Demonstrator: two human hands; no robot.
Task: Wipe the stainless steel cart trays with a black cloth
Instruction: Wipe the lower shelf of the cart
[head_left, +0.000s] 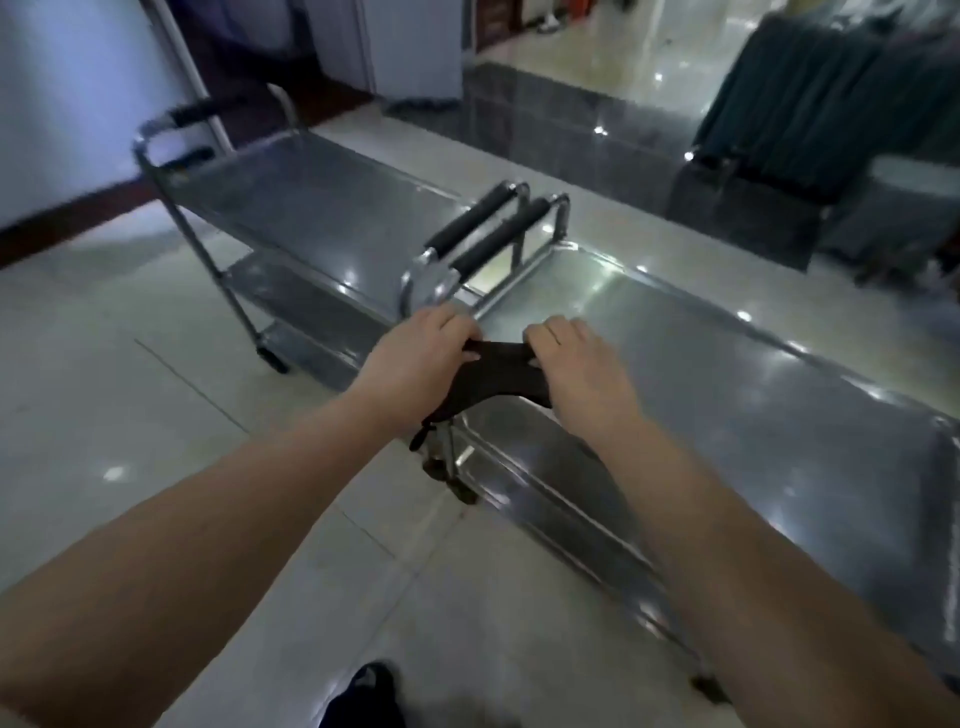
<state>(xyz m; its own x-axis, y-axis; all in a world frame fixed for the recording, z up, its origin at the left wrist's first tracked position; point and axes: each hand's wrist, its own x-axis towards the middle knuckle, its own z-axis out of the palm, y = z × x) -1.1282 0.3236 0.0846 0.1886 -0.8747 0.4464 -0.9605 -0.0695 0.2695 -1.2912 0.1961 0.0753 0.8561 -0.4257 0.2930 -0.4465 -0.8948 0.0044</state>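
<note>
Black cloth (496, 382) stretched sideways, left hand (426, 353) and right hand (574, 364) gripping its ends, above cart tray (727, 395)

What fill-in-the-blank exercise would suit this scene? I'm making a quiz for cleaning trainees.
The left hand and right hand grip the crumpled black cloth, held ____ them.
The padded handle grips where the near stainless steel cart meets the far cart are coloured ____.
A dark shoe shows at the picture's ____ edge.
Missing words: between; black; bottom.
</note>
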